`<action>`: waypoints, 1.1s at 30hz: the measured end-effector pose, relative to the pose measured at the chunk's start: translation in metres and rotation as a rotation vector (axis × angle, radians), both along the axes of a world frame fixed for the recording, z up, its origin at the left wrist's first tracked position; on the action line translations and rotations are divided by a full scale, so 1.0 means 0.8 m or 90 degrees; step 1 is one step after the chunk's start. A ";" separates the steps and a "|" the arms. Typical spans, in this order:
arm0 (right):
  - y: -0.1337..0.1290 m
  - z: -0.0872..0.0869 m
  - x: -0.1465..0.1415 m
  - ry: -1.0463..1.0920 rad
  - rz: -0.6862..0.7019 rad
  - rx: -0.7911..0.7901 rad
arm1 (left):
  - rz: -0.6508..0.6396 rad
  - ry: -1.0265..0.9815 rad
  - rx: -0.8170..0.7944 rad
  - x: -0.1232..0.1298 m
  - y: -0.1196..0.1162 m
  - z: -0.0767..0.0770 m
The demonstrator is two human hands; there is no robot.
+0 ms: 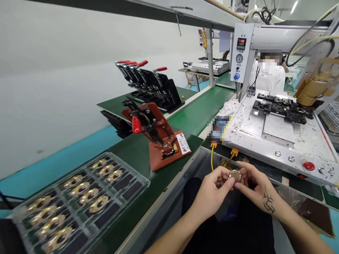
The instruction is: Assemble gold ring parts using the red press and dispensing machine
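Note:
A small gold-rimmed round disc (235, 175), like a watch case part, is held up above my lap between both hands. My left hand (214, 187) pinches its left edge, the thumb resting at its lower rim. On the other side, the fingers of my right hand (253, 181) close around the right edge. Fine detail on the disc's face is too small to read. To the left, a clear plastic tray (132, 173) carries several gold ring-shaped parts (99, 204) in its compartments. A reddish-brown toggle clamp fixture (159, 155) with a red handle stands between the tray and my hands.
A white bench machine (254, 148) with buttons and black fixtures (284, 107) stands at right, a control box (241, 53) above it. Black clamps (156, 88) line the green bench (203, 109). Yellow cables (212, 158) hang near my hands. A person (270, 76) in white sits behind.

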State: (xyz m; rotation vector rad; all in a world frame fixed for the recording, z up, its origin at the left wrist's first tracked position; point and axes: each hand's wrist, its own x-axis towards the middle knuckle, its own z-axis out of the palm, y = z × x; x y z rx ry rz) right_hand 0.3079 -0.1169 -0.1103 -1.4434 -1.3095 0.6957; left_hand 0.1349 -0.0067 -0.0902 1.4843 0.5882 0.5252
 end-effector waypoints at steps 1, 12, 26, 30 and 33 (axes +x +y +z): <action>0.003 0.003 0.004 -0.074 0.035 0.023 | 0.005 0.002 0.012 -0.002 0.002 0.001; 0.086 0.039 -0.007 -0.403 0.143 0.259 | 0.101 0.038 0.194 -0.051 0.038 0.059; 0.159 0.052 -0.031 -0.322 0.093 0.277 | 0.285 -0.103 0.868 -0.111 0.230 0.167; 0.205 0.048 -0.050 -0.311 0.145 0.259 | 0.417 -0.159 0.671 -0.113 0.277 0.218; 0.236 0.028 -0.060 -0.305 0.164 0.233 | 0.510 -0.025 0.559 -0.147 0.310 0.213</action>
